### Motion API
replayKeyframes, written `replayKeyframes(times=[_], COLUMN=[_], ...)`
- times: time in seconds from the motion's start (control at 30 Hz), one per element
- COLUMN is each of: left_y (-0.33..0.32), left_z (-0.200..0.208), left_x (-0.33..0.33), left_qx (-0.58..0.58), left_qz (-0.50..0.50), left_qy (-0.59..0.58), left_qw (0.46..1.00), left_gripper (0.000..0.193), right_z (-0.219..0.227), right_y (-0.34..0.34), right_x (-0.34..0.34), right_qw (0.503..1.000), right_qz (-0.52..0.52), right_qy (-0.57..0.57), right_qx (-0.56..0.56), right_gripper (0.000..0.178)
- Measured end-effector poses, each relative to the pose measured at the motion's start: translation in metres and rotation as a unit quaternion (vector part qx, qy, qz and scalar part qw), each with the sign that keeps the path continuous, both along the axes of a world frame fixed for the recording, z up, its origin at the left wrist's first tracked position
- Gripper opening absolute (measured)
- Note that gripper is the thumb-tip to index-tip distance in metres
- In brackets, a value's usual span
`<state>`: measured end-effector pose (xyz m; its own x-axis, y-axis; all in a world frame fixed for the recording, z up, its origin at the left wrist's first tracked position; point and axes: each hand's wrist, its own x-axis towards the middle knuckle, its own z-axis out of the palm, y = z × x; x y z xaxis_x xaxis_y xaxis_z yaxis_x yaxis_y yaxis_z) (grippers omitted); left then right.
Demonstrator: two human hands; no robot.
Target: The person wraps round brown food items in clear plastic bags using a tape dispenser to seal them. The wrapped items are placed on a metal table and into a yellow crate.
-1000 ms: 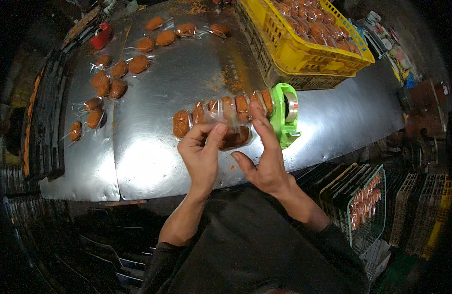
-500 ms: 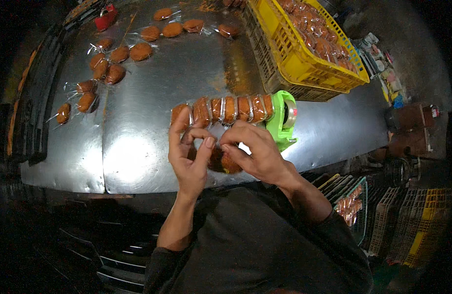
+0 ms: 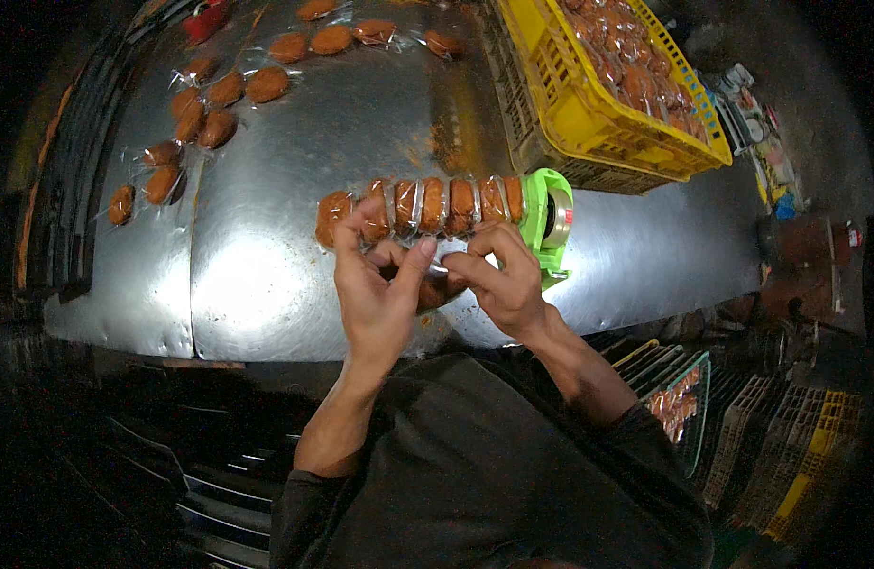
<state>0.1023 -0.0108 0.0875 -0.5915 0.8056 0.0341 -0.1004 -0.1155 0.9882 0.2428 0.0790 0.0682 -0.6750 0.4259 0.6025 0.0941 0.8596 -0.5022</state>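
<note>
- Apparently, one clear wrapper (image 3: pixel 438 268) is being pinched between the thumb and bent finger of the left hand (image 3: pixel 375 299).
- Just beside that thumb, the same film is being gripped by the closed fingertips of the right hand (image 3: pixel 513 299), so two hands are being used on one wrapper.
- Under the fingertips, one brown cake (image 3: pixel 441 292) is being partly covered (only its dark underside is being shown).
- A tear is being risked, it seems: thin film could be split if it is being pulled unevenly, or the cake dropped if either pinch is being loosened.
- Seven wrapped cakes (image 3: pixel 434 204) are being counted in one row beyond the hands; they could be knocked askew by the left hand's raised fingers, which are being seen across the row's left end.
- One green tape dispenser (image 3: pixel 535 213) is being met by the row's right end (whether by real contact cannot be told).
- Fourteen loose cakes (image 3: pixel 267 85) are being counted, scattered leftward and farther off on one metal tabletop (image 3: pixel 323 123).
- One yellow crate (image 3: pixel 636 142), heaped with cakes too crowded for counting, is being supported by one darker crate (image 3: pixel 598 173); a bump could spill its top layer.
</note>
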Motion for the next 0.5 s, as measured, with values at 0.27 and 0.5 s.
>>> replayKeyframes(times=[0.27,0.5], left_y=[0.004,0.006], left_z=[-0.011,-0.025], left_x=[0.032,0.037], left_qx=[0.004,0.104], left_qz=[0.116,0.151], left_qy=[0.148,-0.111], left_qw=[0.982,0.977], left_gripper=[0.012,0.028], right_z=[-0.012,0.006], right_y=[-0.009,-0.014], right_x=[-0.016,0.015], right_qw=[0.921,0.817], right_qz=[-0.074,-0.182], right_qy=[0.210,0.296], right_qx=[-0.321,-0.461], right_gripper=[0.014,0.039])
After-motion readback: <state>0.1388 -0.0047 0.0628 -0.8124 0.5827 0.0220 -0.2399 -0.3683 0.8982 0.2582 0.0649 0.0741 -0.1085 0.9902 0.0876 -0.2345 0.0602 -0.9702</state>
